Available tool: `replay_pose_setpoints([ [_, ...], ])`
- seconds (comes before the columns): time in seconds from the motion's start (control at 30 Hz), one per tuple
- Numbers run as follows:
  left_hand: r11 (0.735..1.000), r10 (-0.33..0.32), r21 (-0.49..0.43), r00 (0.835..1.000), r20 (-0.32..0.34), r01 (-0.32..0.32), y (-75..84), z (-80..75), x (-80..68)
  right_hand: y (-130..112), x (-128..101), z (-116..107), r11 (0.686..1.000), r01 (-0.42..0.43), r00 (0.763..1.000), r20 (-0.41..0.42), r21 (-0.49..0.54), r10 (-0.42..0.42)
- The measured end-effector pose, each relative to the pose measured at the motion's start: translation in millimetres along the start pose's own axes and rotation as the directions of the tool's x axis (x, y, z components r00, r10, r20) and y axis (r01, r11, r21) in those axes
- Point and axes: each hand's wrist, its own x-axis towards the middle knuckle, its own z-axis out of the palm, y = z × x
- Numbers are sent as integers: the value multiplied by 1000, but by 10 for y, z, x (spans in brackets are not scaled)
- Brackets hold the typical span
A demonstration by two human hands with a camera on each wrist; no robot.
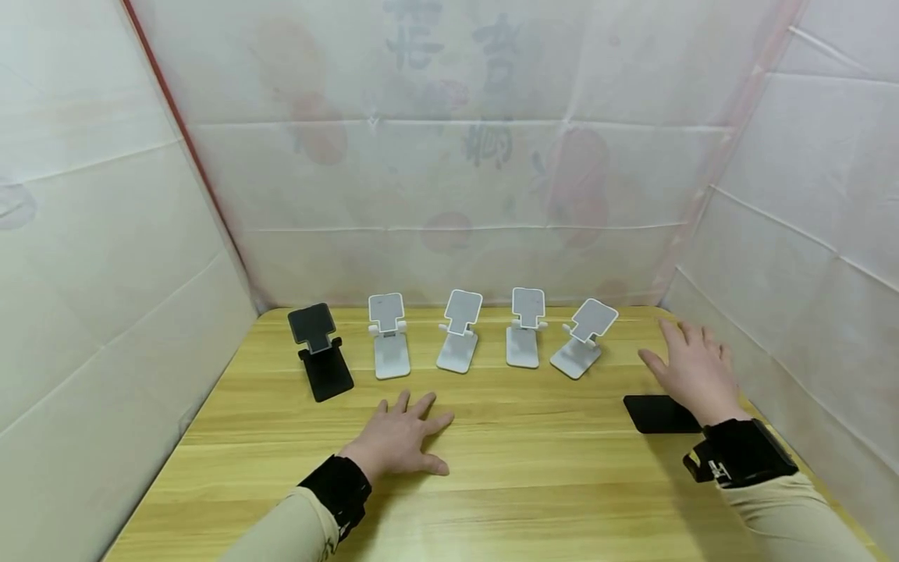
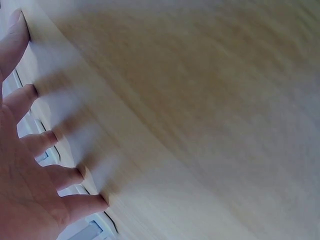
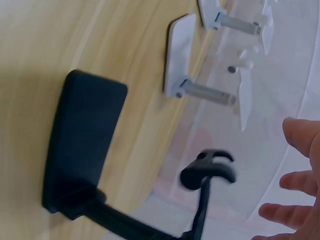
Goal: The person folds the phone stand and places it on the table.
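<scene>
The left hand (image 1: 395,442) rests on the tabletop (image 1: 520,499), fingers spread. The rightmost black stand (image 1: 652,414) sits near the right hand (image 1: 698,376), whose fingers are apart; best handle it gently by its base, clear of the farther white stands (image 1: 391,357).

A wood-grained tabletop (image 1: 548,476) enclosed by pale sheeting.
Whitish, slightly translucent sheets hang as a back wall (image 1: 393,187), a left wall (image 1: 91,289) and a right wall (image 1: 794,195), all creased by folds; a red strip (image 1: 184,133) runs down the back left corner, faded reddish blotches (image 1: 579,187) and grey characters (image 1: 488,144) mark the back, and the light is soft.
</scene>
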Motion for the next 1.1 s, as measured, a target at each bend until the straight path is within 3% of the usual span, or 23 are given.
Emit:
replay_pose_setpoints([
  [0.2, 1000, -1, 14, 1000, 4, 1, 6, -3, 6, 142, -125, 9, 998, -41, 999, 9, 39, 41],
  [0.4, 1000, -6, 7, 1000, 20, 6, 13, -13, 7, 248, -198, 67, 995, -91, 994, 68, 30, 89],
  [0.67, 1000, -16, -7, 1000, 26, 16, 23, -27, -7, 409, -216, 254, 995, -88, 996, 29, 47, 86],
  [0.83, 1000, -18, -9, 999, 29, 18, 18, -19, -11, 873, -130, 617, 997, -52, 999, -10, 55, 53],
  [0.93, 1000, -18, -11, 999, 26, 19, 18, -17, -10, 1174, -80, 867, 1000, -23, 995, -99, 20, 24],
  [1.03, 1000, -17, -14, 1000, 22, 18, 20, -20, -10, 1154, -95, 796, 999, -17, 994, -111, 42, 21],
  [1.1, 1000, -16, -14, 1000, 20, 16, 21, -22, -9, 942, -158, 583, 997, -43, 995, -90, 72, 49],
])
